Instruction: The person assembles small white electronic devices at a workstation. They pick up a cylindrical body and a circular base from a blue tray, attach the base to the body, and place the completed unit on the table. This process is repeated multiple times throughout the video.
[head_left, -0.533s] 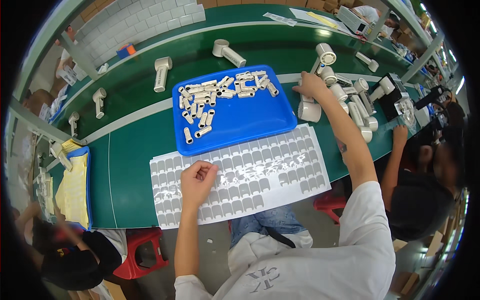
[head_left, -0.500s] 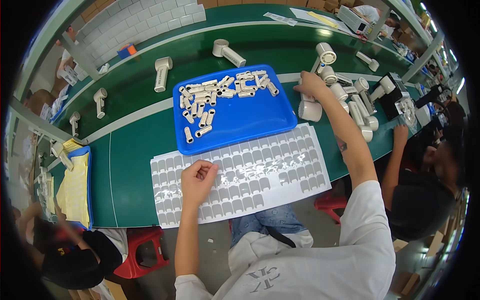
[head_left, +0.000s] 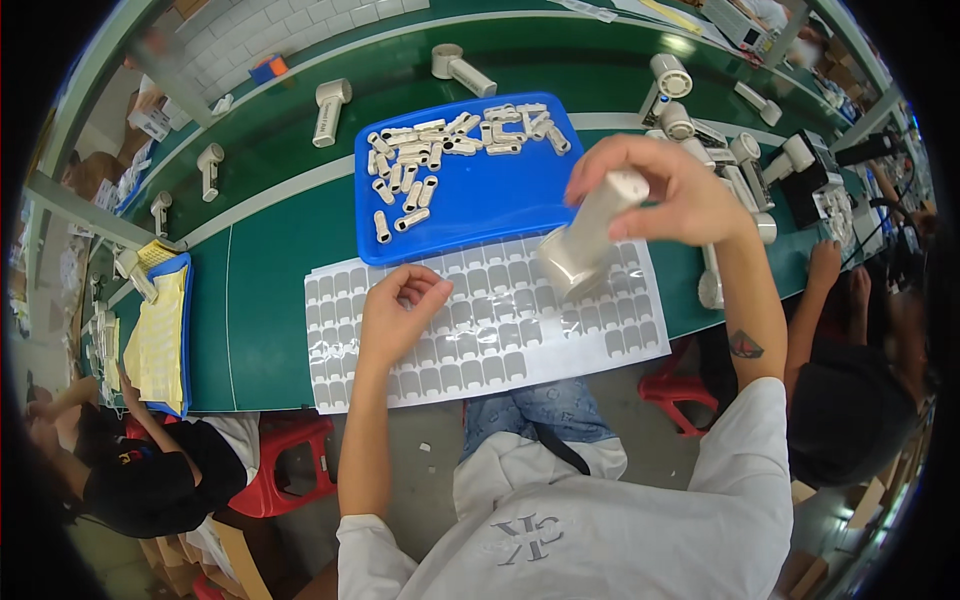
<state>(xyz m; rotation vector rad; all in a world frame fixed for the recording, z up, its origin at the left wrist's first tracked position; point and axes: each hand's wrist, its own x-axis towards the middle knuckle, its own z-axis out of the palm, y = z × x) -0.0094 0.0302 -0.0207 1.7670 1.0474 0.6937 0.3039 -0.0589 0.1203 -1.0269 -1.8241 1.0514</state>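
Observation:
My right hand [head_left: 690, 190] is closed around one end of a white handheld fan [head_left: 590, 235], lifted over the right part of a label sheet; motion blurs its lower, wider end. The white sheet [head_left: 545, 360] carries rows of grey rounded labels, with a bare patch along its near edge. Loosely curled, my left hand [head_left: 395, 315] rests over the left half of that sheet, and nothing shows between its fingers. Beyond the sheet lies a blue tray [head_left: 480, 210] with several small white oblong parts [head_left: 410, 190] at its far and left sides.
More white handheld fans [head_left: 745, 165] crowd together at the right beside a black box [head_left: 815, 175]. Single fans [head_left: 327, 112] lie spaced along the far green bench. A blue tray with yellow sheets [head_left: 160, 345] sits at the left. Co-workers are on both sides, one hand [head_left: 825, 260] at the right edge.
My right hand has come from the fan group toward me, bringing a handheld fan above the sheet. The left hand stays by the sheet, its fingers a little looser. The view has shifted slightly.

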